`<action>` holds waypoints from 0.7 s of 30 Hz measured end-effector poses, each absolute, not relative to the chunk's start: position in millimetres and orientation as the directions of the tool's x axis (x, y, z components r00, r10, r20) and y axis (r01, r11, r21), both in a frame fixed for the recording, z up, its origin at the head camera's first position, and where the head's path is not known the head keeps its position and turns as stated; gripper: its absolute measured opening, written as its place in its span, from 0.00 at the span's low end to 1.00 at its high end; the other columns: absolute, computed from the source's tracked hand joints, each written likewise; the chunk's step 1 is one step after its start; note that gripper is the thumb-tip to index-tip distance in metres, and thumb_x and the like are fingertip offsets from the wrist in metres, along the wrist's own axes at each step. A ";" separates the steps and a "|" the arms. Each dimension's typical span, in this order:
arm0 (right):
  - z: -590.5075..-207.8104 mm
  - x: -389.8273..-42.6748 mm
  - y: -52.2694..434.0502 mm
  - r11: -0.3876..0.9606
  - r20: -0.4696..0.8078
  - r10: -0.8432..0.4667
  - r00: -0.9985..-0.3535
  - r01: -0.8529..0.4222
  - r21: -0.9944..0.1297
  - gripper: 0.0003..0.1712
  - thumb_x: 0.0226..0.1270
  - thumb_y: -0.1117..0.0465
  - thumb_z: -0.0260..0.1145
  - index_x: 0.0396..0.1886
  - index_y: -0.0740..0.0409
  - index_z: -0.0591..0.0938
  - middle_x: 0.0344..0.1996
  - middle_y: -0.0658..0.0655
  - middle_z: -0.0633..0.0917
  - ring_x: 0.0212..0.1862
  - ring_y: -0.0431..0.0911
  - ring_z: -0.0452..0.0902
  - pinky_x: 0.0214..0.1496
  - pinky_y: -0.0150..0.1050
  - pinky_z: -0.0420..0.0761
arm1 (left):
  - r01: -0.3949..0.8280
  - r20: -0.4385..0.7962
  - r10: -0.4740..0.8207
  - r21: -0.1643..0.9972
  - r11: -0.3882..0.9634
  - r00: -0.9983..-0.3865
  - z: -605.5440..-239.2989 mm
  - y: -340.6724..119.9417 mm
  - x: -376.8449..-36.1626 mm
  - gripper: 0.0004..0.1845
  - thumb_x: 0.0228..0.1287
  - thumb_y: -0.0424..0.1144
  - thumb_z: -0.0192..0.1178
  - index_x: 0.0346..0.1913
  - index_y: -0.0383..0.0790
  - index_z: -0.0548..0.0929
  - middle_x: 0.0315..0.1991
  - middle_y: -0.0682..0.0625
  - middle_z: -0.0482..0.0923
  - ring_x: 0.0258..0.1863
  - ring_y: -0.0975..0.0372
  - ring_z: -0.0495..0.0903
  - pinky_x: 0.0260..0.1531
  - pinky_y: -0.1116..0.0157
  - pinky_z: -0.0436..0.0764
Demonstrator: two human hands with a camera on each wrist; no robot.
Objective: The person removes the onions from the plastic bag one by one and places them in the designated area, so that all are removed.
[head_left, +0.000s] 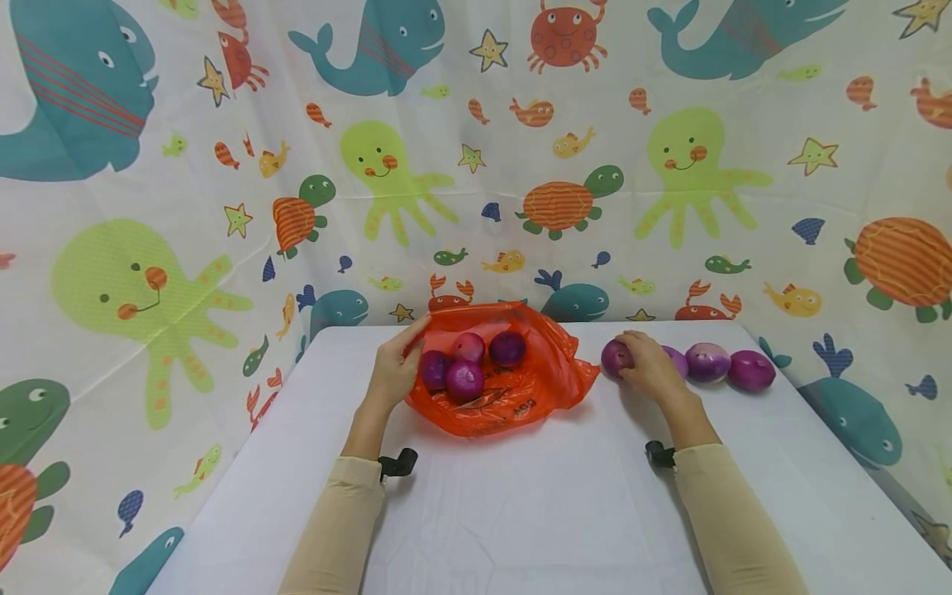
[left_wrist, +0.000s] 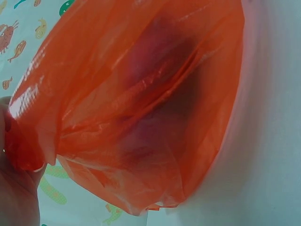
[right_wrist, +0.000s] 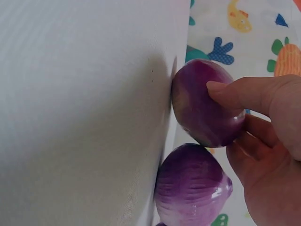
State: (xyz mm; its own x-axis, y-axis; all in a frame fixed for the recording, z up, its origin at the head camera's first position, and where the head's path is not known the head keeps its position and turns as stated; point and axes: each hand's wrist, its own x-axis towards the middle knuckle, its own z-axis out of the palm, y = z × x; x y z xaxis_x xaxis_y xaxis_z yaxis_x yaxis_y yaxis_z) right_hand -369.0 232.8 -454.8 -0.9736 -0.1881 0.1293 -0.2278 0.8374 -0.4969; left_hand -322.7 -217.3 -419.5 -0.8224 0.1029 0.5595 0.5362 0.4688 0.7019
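Two beige sleeves are reaching in from the near edge of the white table (head_left: 521, 512), each with a black wrist mount. The left hand (head_left: 394, 368) is pinching the rim of the orange plastic bag (head_left: 521, 388) at its nine o'clock side, fingers curled into the thin, crinkled film and holding the mouth open. The right hand (head_left: 650, 364) is closing thumb and fingers around a purple onion (head_left: 616, 357), which is resting on the table just at three o'clock of the bag. That onion is round, glossy and smooth-skinned, paler near its top. Three more onions (head_left: 710, 364) are lying in a row at three o'clock of the hand, the nearest one touching the gripped onion. Four onions (head_left: 464, 368) are sitting inside the bag, clustered together. Behind the table a sea-creature curtain (head_left: 149, 207) is hanging.
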 end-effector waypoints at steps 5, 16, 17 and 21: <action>-454.4 -368.7 232.4 0.838 0.131 -0.190 -0.973 -0.230 -0.495 0.37 0.66 0.71 0.70 0.75 0.65 0.69 0.75 0.71 0.67 0.77 0.69 0.59 0.75 0.72 0.65 | 0.531 0.555 0.096 0.710 0.462 -0.826 -422.4 -217.9 -326.5 0.25 0.76 0.22 0.50 0.73 0.30 0.73 0.73 0.35 0.72 0.75 0.44 0.69 0.71 0.46 0.72; -455.9 -370.3 231.9 0.839 0.105 -0.186 -0.977 -0.214 -0.500 0.38 0.69 0.68 0.70 0.76 0.63 0.68 0.76 0.72 0.64 0.76 0.70 0.59 0.72 0.74 0.66 | 0.548 0.570 0.105 0.697 0.462 -0.815 -429.7 -224.5 -334.4 0.25 0.77 0.24 0.52 0.73 0.36 0.75 0.73 0.42 0.74 0.75 0.49 0.72 0.70 0.51 0.75; -456.3 -370.5 232.0 0.839 0.107 -0.187 -0.976 -0.216 -0.500 0.38 0.69 0.68 0.70 0.76 0.63 0.68 0.76 0.72 0.64 0.76 0.70 0.59 0.72 0.74 0.66 | 0.549 0.572 0.105 0.696 0.463 -0.813 -429.7 -224.8 -334.5 0.25 0.77 0.24 0.52 0.73 0.36 0.75 0.73 0.43 0.75 0.75 0.49 0.72 0.70 0.52 0.75; -457.2 -370.6 232.0 0.839 0.096 -0.185 -0.978 -0.208 -0.503 0.38 0.70 0.67 0.69 0.77 0.63 0.67 0.76 0.72 0.64 0.76 0.70 0.59 0.73 0.73 0.66 | 0.555 0.581 0.106 0.687 0.468 -0.807 -430.2 -225.8 -334.8 0.24 0.77 0.25 0.53 0.73 0.36 0.75 0.73 0.45 0.75 0.74 0.50 0.72 0.70 0.52 0.74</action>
